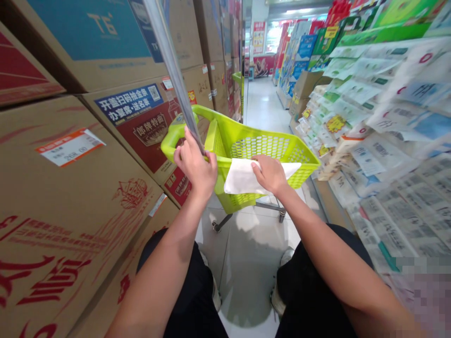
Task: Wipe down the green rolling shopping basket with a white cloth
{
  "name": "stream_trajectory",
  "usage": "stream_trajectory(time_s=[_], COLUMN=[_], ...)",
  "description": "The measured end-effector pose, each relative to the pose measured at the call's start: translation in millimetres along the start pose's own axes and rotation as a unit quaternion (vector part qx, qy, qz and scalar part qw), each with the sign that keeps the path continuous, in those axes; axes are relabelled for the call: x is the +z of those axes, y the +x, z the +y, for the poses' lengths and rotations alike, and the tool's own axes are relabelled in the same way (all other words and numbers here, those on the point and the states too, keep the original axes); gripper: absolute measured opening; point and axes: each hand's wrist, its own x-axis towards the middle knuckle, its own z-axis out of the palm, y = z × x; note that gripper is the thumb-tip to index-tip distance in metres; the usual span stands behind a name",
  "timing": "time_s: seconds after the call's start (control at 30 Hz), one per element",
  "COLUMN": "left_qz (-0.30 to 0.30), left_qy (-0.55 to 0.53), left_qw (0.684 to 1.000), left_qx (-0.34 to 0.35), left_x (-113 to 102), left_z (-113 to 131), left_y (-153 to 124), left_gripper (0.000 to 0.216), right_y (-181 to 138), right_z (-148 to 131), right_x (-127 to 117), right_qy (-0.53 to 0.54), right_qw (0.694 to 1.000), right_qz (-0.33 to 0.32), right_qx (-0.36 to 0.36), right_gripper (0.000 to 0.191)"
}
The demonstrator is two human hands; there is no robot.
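Note:
A lime-green plastic shopping cart point(268, 145) with slotted sides stands in front of me, turned sideways, on metal legs with casters. My left hand point(198, 164) is closed on the cart's near rim, close to the handle end, where a metal pole point(172, 61) rises up out of view; the fingertips reach past the pole. With my right hand point(269, 174) I press a white cloth point(241, 177) on the near side rim. The cloth drapes over the outer wall, and the fingers lie over its top edge. The cart's basket looks empty where its inside shows.
Stacked cardboard boxes point(52, 197) form a wall close on the left. Plastic-wrapped tissue packs point(380, 117) are piled on the right. A tiled aisle point(260, 101) runs ahead between shelves. My knees and shoes flank the floor below the cart.

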Motion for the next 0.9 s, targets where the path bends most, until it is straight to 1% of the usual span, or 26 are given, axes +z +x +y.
stream_trajectory(time_s=[0.07, 0.13, 0.2, 0.23, 0.27, 0.3, 0.37, 0.43, 0.5, 0.53, 0.57, 0.63, 0.7, 0.77, 0.8, 0.83, 0.9], left_qz=[-0.008, -0.014, -0.014, -0.011, -0.006, 0.000, 0.010, 0.017, 0.017, 0.013, 0.009, 0.000, -0.007, -0.011, -0.009, -0.006, 0.004], left_qy=[-0.008, -0.016, -0.019, -0.018, -0.015, -0.010, 0.001, 0.010, 0.012, 0.011, 0.007, -0.003, -0.013, -0.017, -0.016, -0.012, -0.001], left_qw=[1.000, 1.000, 1.000, 1.000, 1.000, 1.000, 1.000, 1.000, 1.000, 1.000, 1.000, 1.000, 1.000, 1.000, 1.000, 1.000, 1.000], left_qx=[0.001, 0.002, 0.001, -0.002, -0.006, -0.012, -0.018, -0.012, -0.002, 0.001, 0.003, 0.002, -0.004, -0.010, -0.012, -0.016, -0.025], left_x=[0, 1, 2, 3, 4, 5, 6, 7, 7, 6, 6, 6, 7, 8, 8, 9, 9], left_z=[-7, -11, -10, -8, -5, -2, 5, 8, 8, 6, 3, -4, -11, -14, -14, -12, -4], left_y=[4, 8, 10, 10, 9, 8, 4, 2, 1, 1, 3, 7, 13, 17, 17, 17, 13], left_gripper=[0.089, 0.089, 0.088, 0.088, 0.089, 0.089, 0.089, 0.089, 0.088, 0.088, 0.088, 0.089, 0.090, 0.091, 0.091, 0.091, 0.092], right_y=[-4, -7, -10, -11, -12, -13, -13, -13, -10, -9, -7, -6, -6, -8, -8, -9, -10], right_z=[28, 56, 70, 70, 64, 53, 21, -11, -27, -27, -21, 4, 35, 57, 61, 59, 39], right_x=[-2, -6, -7, -7, -6, -4, 1, 5, 7, 7, 6, 2, -1, -3, -3, -2, 2], right_qy=[-0.038, -0.085, -0.117, -0.122, -0.119, -0.109, -0.075, -0.040, -0.029, -0.032, -0.041, -0.071, -0.111, -0.138, -0.141, -0.137, -0.110], right_qw=[0.997, 0.988, 0.976, 0.973, 0.975, 0.980, 0.993, 0.998, 0.999, 0.999, 0.999, 0.995, 0.984, 0.972, 0.969, 0.970, 0.980], right_qz=[-0.012, -0.018, -0.012, -0.008, -0.003, 0.001, 0.015, 0.039, 0.039, 0.028, 0.014, -0.010, -0.016, -0.016, -0.014, -0.011, 0.002], right_qx=[0.059, 0.131, 0.183, 0.193, 0.187, 0.167, 0.094, 0.022, -0.011, -0.008, 0.006, 0.064, 0.138, 0.192, 0.203, 0.203, 0.164], right_gripper=[0.049, 0.051, 0.051, 0.051, 0.051, 0.051, 0.051, 0.051, 0.053, 0.053, 0.053, 0.055, 0.057, 0.058, 0.057, 0.056, 0.051])
